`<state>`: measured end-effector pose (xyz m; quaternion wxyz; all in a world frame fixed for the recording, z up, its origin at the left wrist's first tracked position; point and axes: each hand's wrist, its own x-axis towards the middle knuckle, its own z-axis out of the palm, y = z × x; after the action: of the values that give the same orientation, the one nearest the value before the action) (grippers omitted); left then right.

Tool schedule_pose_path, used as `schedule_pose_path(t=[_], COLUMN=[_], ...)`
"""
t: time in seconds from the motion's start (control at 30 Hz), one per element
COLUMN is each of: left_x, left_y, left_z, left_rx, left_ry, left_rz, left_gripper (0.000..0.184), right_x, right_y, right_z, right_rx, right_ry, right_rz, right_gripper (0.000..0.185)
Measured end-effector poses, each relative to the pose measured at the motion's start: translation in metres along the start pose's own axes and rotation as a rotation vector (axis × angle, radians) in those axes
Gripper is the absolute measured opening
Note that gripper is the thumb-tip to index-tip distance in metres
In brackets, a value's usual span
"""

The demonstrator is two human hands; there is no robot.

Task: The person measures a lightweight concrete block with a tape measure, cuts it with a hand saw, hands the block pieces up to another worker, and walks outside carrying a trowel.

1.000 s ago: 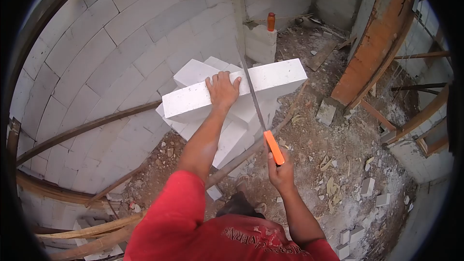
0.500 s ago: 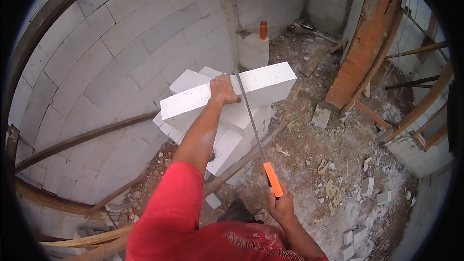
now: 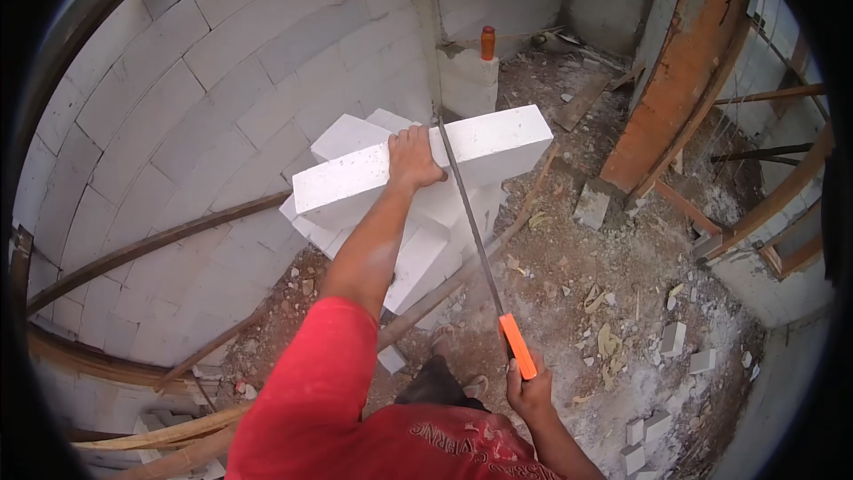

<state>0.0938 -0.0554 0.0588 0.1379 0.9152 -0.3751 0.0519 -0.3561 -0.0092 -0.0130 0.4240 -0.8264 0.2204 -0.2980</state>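
Sawing atop blocks (image 3: 419, 268) beside wall (image 3: 213, 89)

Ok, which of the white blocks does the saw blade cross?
The top block, the one under the left hand; the other blocks lie below it.

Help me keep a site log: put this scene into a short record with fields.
Left hand: resting over the top of the long white block
Right hand: gripping the saw by its orange handle
Blade: crosses the block beside the left hand; cut depth not clear
Under the block: other white blocks, stacked at angles
Background: orange bottle standing on a pale block support
Ground: dirt with scattered rubble
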Motion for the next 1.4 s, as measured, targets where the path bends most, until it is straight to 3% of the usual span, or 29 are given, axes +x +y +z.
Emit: schedule_pose_path(t=[0.13,0.2,0.27,0.33,0.4,0.5,0.57,0.67,0.77,0.9,0.93,1.0,1.17,1.23,1.33,1.4], left_x=[-0.013,-0.008,-0.014,-0.021,-0.023,-0.027,-0.021,-0.033,-0.037,-0.031,-0.028,-0.026,-0.018,-0.016,-0.016,-0.004], left_y=[0.001,0.006,0.003,0.004,0.01,0.005,0.005,0.013,0.014,0.011,0.011,0.004,0.004,0.006,-0.004,-0.005], left_z=[0.009,0.006,0.011,0.01,0.006,0.014,0.006,0.009,0.009,0.011,0.012,0.017,0.008,0.005,0.018,0.009], left_rx=[-0.022,-0.004,-0.016,-0.043,-0.01,-0.047,-0.041,-0.026,-0.022,-0.027,-0.032,-0.036,-0.031,-0.013,-0.026,-0.01], left_ry=[0.036,0.039,0.032,0.017,0.015,0.103,0.143,0.105,0.074,0.065,0.079,0.098,-0.04,-0.016,0.05,0.011], left_rz=[0.038,0.031,0.028,0.012,0.007,0.067,0.072,0.037,0.018,0.021,0.032,0.037,-0.011,0.0,0.045,0.007], left_gripper=[0.109,0.11,0.11,0.108,0.106,0.102,0.101,0.1,0.1,0.104,0.105,0.106,0.108,0.11,0.11,0.111], right_x=[0.147,0.117,0.027,-0.017,0.004,0.143,0.151,0.047,-0.059,0.096,0.132,0.144,-0.035,0.011,0.152,0.166], right_y=[-0.012,-0.007,0.007,-0.028,-0.02,-0.014,-0.008,0.004,0.003,-0.015,-0.01,-0.022,0.014,-0.004,-0.015,-0.014], right_z=[0.059,0.047,0.024,-0.006,-0.003,0.05,0.062,0.028,-0.013,0.029,0.047,0.04,0.002,0.006,0.048,0.054], right_rx=[-0.034,-0.006,-0.02,-0.051,0.011,0.076,-0.016,0.009,-0.066,0.043,0.009,0.017,-0.033,0.031,0.022,0.017], right_ry=[-0.046,-0.061,0.002,0.093,0.029,0.05,0.037,0.022,0.071,0.037,0.064,-0.044,0.074,0.035,-0.01,0.023], right_rz=[0.143,0.218,0.099,-0.051,0.021,0.046,0.041,0.103,0.012,0.115,0.043,0.162,0.024,0.053,0.106,0.06], right_gripper=[0.035,0.034,0.034,0.034,0.033,0.031,0.034,0.032,0.029,0.032,0.034,0.035,0.031,0.031,0.032,0.032])
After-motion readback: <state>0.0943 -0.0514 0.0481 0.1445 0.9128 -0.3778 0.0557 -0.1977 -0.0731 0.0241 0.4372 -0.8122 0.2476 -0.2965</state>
